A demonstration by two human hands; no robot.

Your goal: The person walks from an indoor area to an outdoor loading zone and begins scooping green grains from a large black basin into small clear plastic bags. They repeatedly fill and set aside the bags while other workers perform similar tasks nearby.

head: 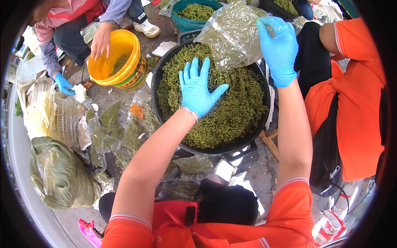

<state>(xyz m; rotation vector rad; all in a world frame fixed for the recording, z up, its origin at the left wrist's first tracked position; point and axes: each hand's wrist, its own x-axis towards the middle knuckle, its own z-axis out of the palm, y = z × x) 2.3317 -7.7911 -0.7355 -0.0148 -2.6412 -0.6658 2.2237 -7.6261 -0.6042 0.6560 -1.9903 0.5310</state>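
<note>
A black round tub (pixel 214 151) before me is heaped with small green peppercorns (pixel 229 114). My left hand (pixel 198 86), in a blue glove, lies palm down over the heap with its fingers spread and nothing in its grasp. Above the tub's far right rim, my right hand (pixel 280 51), also gloved in blue, pinches the edge of a clear plastic bag (pixel 232 37). The crumpled bag hangs to the left of that hand, its lower end over the peppercorns. Whether anything remains inside it, I cannot tell.
A co-worker's hand (pixel 100 40) is at a yellow bucket (pixel 138 55). Beyond my tub stands a teal tub (pixel 178 23) of peppercorns. Flat plastic packs (pixel 107 124) and white foam pieces (pixel 225 170) litter the ground. A green sack (pixel 62 173) stands left; another person's orange clothing (pixel 356 124) is right.
</note>
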